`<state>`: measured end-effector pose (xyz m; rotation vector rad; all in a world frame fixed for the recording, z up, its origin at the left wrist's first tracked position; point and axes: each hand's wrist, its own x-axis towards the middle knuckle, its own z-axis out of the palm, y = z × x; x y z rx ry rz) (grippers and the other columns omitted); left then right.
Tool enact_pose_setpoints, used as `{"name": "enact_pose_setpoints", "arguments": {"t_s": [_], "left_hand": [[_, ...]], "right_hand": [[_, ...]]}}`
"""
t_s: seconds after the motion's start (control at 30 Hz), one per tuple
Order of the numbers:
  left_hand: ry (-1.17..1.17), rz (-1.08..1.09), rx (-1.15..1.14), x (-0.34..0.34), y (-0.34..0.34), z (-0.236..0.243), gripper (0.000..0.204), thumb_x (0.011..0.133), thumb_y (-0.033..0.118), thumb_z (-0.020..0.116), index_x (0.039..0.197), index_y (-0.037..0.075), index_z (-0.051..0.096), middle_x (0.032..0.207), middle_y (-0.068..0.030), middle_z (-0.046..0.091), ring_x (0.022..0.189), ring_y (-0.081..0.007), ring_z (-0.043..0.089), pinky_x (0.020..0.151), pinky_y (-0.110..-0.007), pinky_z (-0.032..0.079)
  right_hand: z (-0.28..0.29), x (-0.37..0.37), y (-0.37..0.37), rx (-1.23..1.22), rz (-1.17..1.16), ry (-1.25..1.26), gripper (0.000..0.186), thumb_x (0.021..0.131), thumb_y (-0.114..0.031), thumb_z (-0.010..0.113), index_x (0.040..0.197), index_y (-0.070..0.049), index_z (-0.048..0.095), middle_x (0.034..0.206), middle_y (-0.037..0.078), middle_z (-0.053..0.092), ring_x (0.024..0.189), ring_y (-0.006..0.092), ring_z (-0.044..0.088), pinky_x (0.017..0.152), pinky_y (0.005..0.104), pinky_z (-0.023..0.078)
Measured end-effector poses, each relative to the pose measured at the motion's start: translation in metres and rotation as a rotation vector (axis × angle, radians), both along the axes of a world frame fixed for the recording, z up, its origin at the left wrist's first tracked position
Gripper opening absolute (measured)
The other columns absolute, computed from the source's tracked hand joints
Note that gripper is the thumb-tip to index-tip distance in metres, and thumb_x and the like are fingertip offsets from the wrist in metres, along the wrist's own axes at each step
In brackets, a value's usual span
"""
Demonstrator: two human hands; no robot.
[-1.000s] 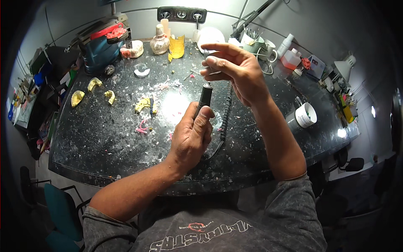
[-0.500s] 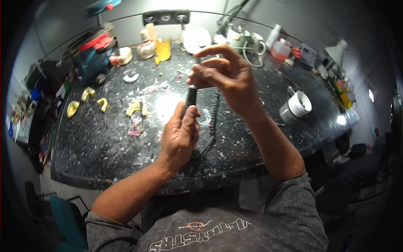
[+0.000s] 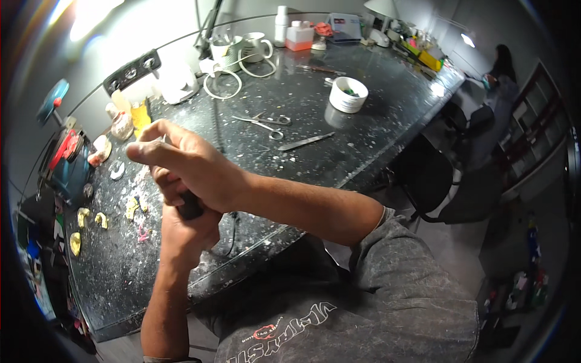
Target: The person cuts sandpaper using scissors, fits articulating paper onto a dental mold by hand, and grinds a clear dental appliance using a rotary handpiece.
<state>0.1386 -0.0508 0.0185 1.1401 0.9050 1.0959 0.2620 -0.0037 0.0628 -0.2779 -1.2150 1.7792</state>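
My left hand [image 3: 189, 239] is wrapped round the lower part of a black cylindrical rotary handpiece [image 3: 190, 207], held above the dark speckled worktop [image 3: 242, 175]. Close above it, my right hand [image 3: 206, 163] curls its fingers around the upper part, thumb and forefinger near the handpiece's tip. Those fingers mostly hide the tip; only a small pale bit shows. A dark cable trails below the hands. To their left lie several small yellow arch-shaped dental pieces [image 3: 132, 209] and a pink scrap [image 3: 143, 233].
Scissors [image 3: 266, 124] and a flat metal blade [image 3: 305, 141] lie right of my hands, with a white tub [image 3: 348, 95] beyond. Mugs [image 3: 256, 47] and bottles [image 3: 299, 36] line the back. A blue-and-red device [image 3: 66, 163] stands far left; a chair [image 3: 417, 175] and another person [image 3: 499, 91] are right.
My view has swung to the right, bringing scissors, blade and another person into sight. Both hands keep hold of the handpiece; the right hand has turned and come closer to the left.
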Motion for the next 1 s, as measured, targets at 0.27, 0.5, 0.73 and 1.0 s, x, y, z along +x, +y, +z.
{"name": "enact_pose_setpoints", "arguments": {"t_s": [0.27,0.5,0.73,1.0], "left_hand": [[-0.005,-0.088,0.217,-0.013,-0.008,0.018,0.043,0.075,0.007,0.071,0.109,0.0,0.046,0.064,-0.0023,0.048,0.044,-0.0083,0.045,0.036,-0.023,0.034],[1.066,-0.098,1.568,-0.014,0.011,0.06,0.02,0.068,0.005,0.068,0.084,0.005,0.056,0.071,-0.0069,0.053,0.066,-0.0257,0.057,0.059,-0.04,0.044],[1.05,0.289,1.432,0.002,0.017,0.071,0.067,0.072,-0.003,0.073,0.134,0.01,0.055,0.127,-0.0143,0.054,0.123,-0.0346,0.048,0.106,-0.047,0.04],[1.111,0.094,0.902,-0.033,0.038,-0.029,0.033,0.079,0.018,0.079,0.108,0.007,0.069,0.111,-0.0126,0.064,0.112,-0.0308,0.055,0.099,-0.041,0.044]], "right_hand": [[0.01,0.017,0.0,0.273,-0.286,0.113,0.065,0.097,-0.063,0.049,0.1,0.0,0.063,0.059,-0.001,0.052,0.055,0.014,0.054,0.06,0.0279,0.049],[-0.007,0.066,-0.046,0.084,0.381,-0.662,0.047,0.096,-0.046,0.063,0.084,-0.001,0.073,0.057,-0.001,0.057,0.041,0.0032,0.033,0.038,0.0208,0.02],[-0.019,0.083,-0.033,-0.125,0.401,-0.259,0.029,0.086,-0.023,0.071,0.093,0.005,0.069,0.059,-0.001,0.053,0.045,0.0037,0.041,0.038,0.0203,0.027],[-0.025,0.066,0.097,0.219,-0.369,-0.051,0.024,0.096,-0.024,0.056,0.115,-0.008,0.056,0.09,0.008,0.067,0.069,0.0111,0.061,0.053,0.0263,0.048]]}}
